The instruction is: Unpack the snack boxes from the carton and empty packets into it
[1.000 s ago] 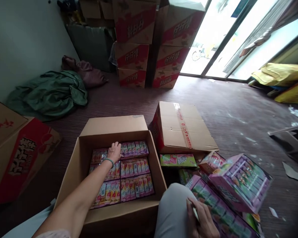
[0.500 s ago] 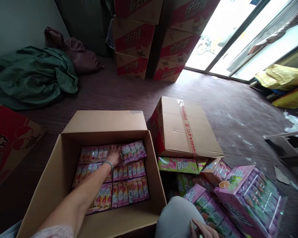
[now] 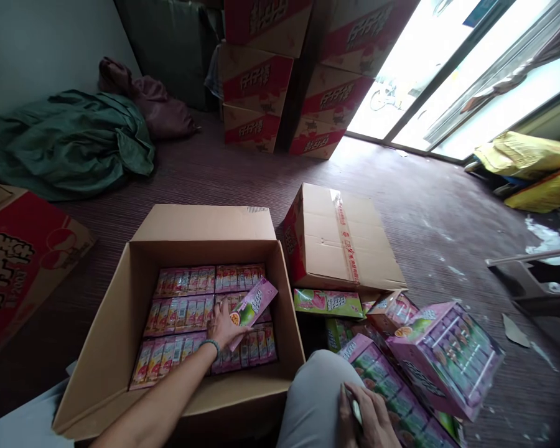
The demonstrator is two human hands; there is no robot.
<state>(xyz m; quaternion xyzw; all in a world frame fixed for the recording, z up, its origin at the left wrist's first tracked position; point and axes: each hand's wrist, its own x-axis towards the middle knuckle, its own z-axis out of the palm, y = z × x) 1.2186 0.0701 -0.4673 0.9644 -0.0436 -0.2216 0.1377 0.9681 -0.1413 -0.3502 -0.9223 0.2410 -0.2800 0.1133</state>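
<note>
My left hand (image 3: 224,328) reaches into the open cardboard box (image 3: 116,323) and grips a pink snack packet (image 3: 252,308), tilted up above the rows of pink packets (image 3: 182,311) that line the box floor. A green bracelet circles that wrist. My right hand (image 3: 368,418) rests on my grey-trousered knee (image 3: 317,398) at the bottom edge, fingers curled round a thin pen-like object. Next to it lie pink display cartons (image 3: 448,358) of the same snack.
A sealed taped carton (image 3: 343,239) lies right of the open box, green packets (image 3: 329,303) below it. Red-printed cartons are stacked at the back (image 3: 261,81); another (image 3: 14,267) lies at left. Green cloth (image 3: 70,143) is heaped by the wall. Glass doors and yellow sacks (image 3: 532,155) are at right.
My left hand drew back from the far row toward me and lifted one pink packet out of the layer. The right hand stayed on my knee.
</note>
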